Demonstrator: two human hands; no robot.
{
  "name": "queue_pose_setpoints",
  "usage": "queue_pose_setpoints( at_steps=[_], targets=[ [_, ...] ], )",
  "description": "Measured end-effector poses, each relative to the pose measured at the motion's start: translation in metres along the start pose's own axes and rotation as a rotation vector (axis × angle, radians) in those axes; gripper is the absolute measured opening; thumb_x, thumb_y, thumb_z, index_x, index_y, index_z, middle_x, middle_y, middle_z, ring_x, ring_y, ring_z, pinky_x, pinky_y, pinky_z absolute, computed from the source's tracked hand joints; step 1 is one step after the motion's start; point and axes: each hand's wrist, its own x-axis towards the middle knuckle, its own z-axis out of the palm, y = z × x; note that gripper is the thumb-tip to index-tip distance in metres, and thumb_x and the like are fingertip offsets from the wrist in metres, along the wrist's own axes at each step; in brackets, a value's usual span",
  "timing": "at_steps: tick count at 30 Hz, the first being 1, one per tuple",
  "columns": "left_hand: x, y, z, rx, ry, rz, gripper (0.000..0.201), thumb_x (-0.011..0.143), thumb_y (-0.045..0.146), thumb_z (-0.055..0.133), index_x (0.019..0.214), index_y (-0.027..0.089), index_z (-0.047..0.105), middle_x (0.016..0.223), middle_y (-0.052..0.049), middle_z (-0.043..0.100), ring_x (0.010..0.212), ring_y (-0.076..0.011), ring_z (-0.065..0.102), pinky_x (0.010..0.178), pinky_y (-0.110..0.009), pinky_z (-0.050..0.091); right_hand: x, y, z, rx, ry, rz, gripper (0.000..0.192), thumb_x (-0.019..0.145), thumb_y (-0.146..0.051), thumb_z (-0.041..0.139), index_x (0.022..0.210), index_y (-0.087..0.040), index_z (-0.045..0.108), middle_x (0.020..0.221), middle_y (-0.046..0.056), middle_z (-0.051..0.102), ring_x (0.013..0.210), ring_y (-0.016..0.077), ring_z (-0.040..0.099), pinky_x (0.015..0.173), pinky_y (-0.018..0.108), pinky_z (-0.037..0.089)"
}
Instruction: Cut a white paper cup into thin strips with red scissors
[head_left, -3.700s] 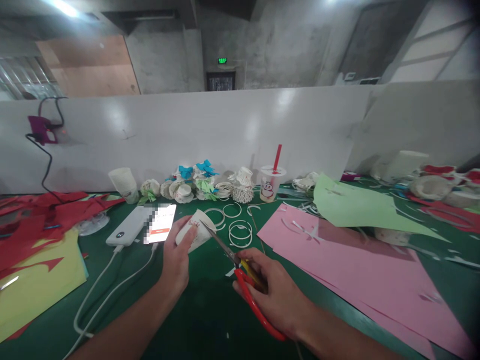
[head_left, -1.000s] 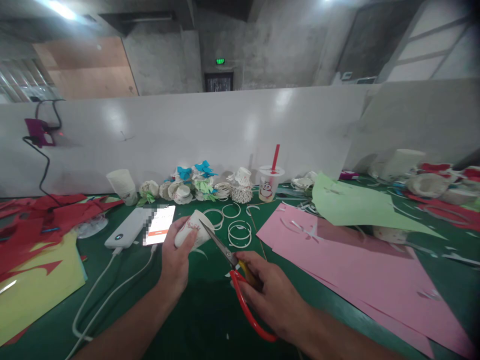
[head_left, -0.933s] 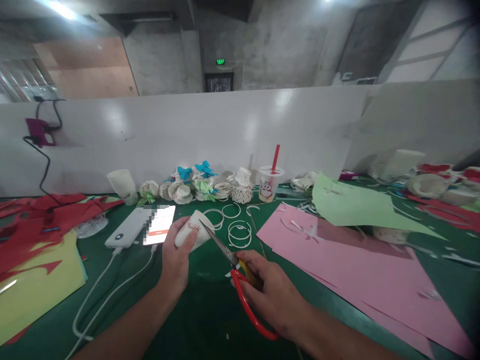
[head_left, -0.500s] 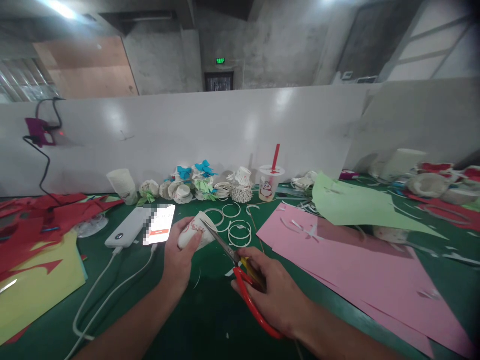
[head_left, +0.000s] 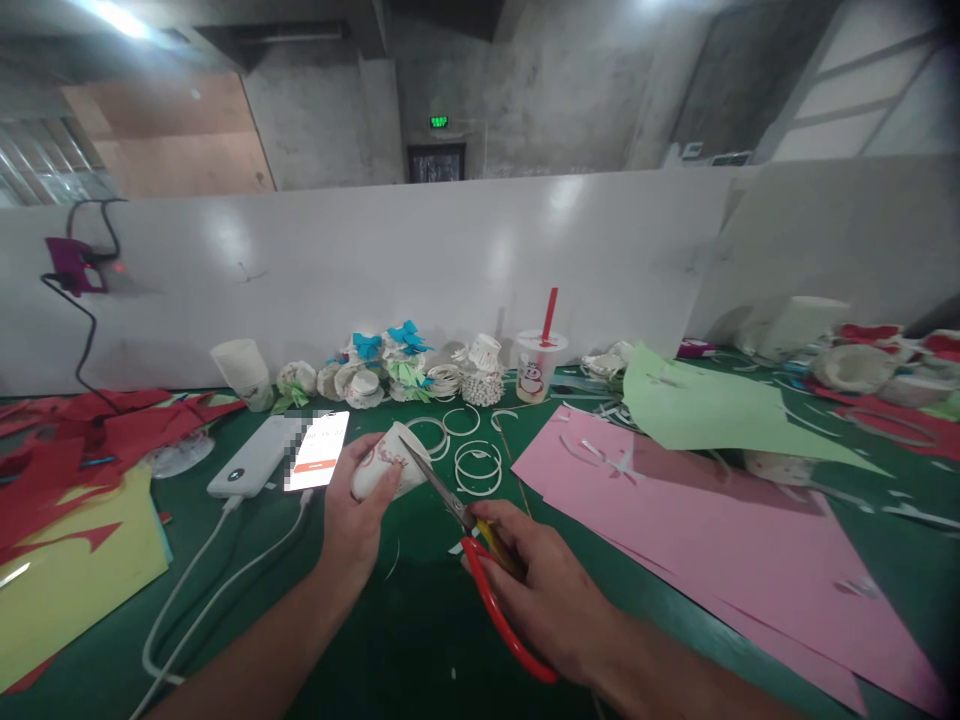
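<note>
A white paper cup (head_left: 384, 470) with red print lies tilted in my left hand (head_left: 352, 515), whose fingers and thumb are wrapped round it. My right hand (head_left: 544, 580) grips a pair of scissors (head_left: 487, 585) with red and yellow handles. The scissor blades point up and left, their tips at the cup's open rim; whether they are cutting into the paper I cannot tell. Just beyond, several white paper rings (head_left: 478, 468) lie on the green table (head_left: 397, 630).
A phone (head_left: 321, 450) and a white power bank (head_left: 251, 460) with cables lie left. Behind stand paper-cup crafts (head_left: 375, 370) and a drink cup (head_left: 534, 370) with a red straw. Pink paper (head_left: 675, 550) and green paper (head_left: 697, 405) spread right; red paper (head_left: 60, 470) and yellow paper (head_left: 90, 580) lie left.
Both hands, the cup and the scissors have barely moved. The whole view has shifted very slightly, and the cup seems turned a little in my left hand.
</note>
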Motion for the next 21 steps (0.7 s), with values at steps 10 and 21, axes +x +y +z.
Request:
queue_pose_setpoints(
  at_steps=[10,21],
  targets=[
    [-0.0006,0.003,-0.0021,0.079,-0.009,0.057,0.037,0.069,0.031,0.066,0.105,0.022,0.058,0.1,-0.004,0.059,0.084,-0.0195,0.056,0.07,-0.029,0.044,0.002,-0.0045,-0.0025,0.021,0.017,0.024,0.032,0.082,-0.034,0.054,0.112,-0.023,0.054,0.078,0.001,0.062,0.066,0.0165,0.058,0.059,0.027,0.045],
    [0.0064,-0.0053,-0.0005,-0.275,0.112,-0.109,0.037,0.076,0.043,0.059,0.105,0.021,0.06,0.101,-0.005,0.061,0.083,-0.0183,0.06,0.071,-0.029,0.047,0.0017,0.0009,0.0019,0.015,0.005,-0.009,0.036,0.081,-0.029,0.054,0.116,-0.023,0.054,0.077,0.001,0.063,0.064,0.0163,0.058,0.058,0.026,0.045]
  ],
)
